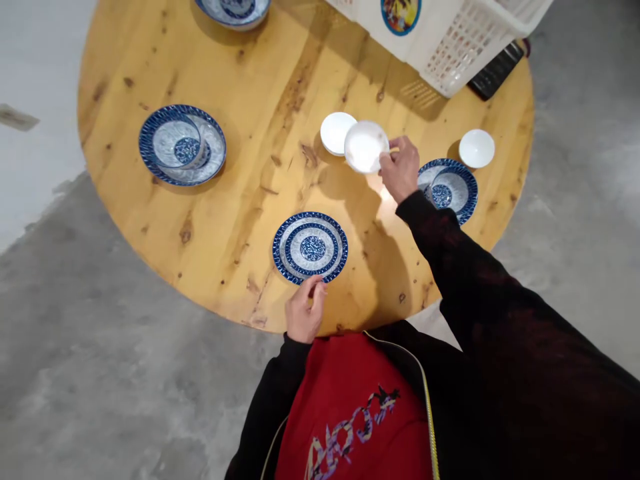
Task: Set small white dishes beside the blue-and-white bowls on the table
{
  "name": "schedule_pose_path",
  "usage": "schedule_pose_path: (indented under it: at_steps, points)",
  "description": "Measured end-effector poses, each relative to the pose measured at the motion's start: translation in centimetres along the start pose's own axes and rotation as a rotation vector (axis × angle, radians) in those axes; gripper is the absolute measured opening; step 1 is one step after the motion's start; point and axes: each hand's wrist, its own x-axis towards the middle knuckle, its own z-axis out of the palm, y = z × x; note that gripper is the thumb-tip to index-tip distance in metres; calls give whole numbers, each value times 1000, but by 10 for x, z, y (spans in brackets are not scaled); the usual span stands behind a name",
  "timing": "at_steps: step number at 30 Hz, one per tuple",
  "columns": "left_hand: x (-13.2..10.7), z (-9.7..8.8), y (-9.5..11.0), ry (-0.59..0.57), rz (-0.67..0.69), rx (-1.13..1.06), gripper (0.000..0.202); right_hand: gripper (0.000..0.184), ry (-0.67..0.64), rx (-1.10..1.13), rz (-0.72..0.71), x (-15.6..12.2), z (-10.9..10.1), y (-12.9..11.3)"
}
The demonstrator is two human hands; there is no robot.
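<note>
A rounded pine table (pixel 240 220), its boards knotted and streaked, stands on a mottled grey floor (pixel 165 373). Close to its near edge lies a banded blue-and-white plate (pixel 313 225); places below are told from that plate.

The left hand (pixel 305 310) is at the plate's near rim, fingers curled toward the thumb; whether they pinch the rim or only touch it, I cannot tell. Beyond the plate and to its right, the right hand (pixel 401 167) grips a small white dish (pixel 366 147) by its edge, raised over the wood. That dish partly covers a white saucer (pixel 335 131) farther beyond the plate, perhaps more than one stacked.

To the plate's right, the right sleeve (pixel 450 247) hides part of a blue-rimmed plate (pixel 470 193) bearing a patterned bowl (pixel 444 191); a white bowl (pixel 477 148) sits just past it. Far beyond the plate, the frame cuts off a white plastic basket (pixel 460 50) and a blue-and-white bowl (pixel 233 12). A black object (pixel 495 72) by the basket is hard to identify.

Wood runs broadly from the plate leftward to another bowl-topped plate (pixel 149 143), well apart; only a narrow strip separates the plate from the near edge.
</note>
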Motion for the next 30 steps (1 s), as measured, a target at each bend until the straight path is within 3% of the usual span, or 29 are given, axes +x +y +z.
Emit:
schedule_pose_path:
  at_steps: [4, 7, 9, 15, 30]
  points:
    - [23, 31, 1, -283, -13, -255, 31, 20, -10, -95, 91, -97, -33, -13]
    - [38, 58, 0, -447, -96, -423, 39, 22, -21, -118, 216, -149, -38, -19]
    - [43, 71, 2, -488, -124, -496, 48, 25, -29, -120, 288, -170, -34, -20]
    - [42, 83, 13, -536, -137, -526, 67, 34, -26, -142, 335, -192, -26, -24]
    - [47, 78, 14, -569, -176, -461, 69, 41, 21, -209, 370, -212, -18, -18]
